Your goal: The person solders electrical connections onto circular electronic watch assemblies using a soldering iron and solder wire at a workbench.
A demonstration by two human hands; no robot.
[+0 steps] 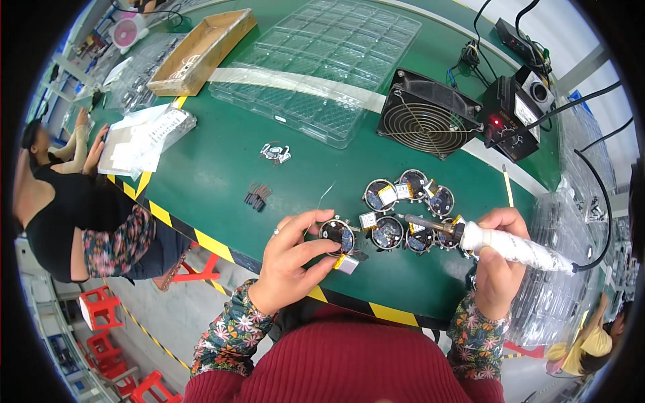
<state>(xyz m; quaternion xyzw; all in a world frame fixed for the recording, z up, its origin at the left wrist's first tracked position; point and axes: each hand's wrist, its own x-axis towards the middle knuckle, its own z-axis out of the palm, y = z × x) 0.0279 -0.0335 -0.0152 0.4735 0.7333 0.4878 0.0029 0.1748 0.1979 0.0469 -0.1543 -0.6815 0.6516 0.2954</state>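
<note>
My left hand [285, 269] has its fingers closed around the rim of a round watch case [337, 234] with a dark circuit board inside. A small silver battery [347, 264] with a yellow end hangs at that case's near edge. A thin wire [326, 195] sticks up beside my left fingers. In my right hand [498, 275] is a soldering iron [504, 246], gripped by its white-wrapped handle. Its tip points left, over several more round watch cases [388, 233] with batteries, grouped on the green mat. The tip is apart from the case in my left hand.
A black fan [430, 121] and a soldering station [507, 121] with a red light stand at the back right. Clear plastic trays [295, 101], a wooden box [201, 50], small dark parts [256, 196] and white parts [275, 153] lie around. Another person [67, 221] sits at left.
</note>
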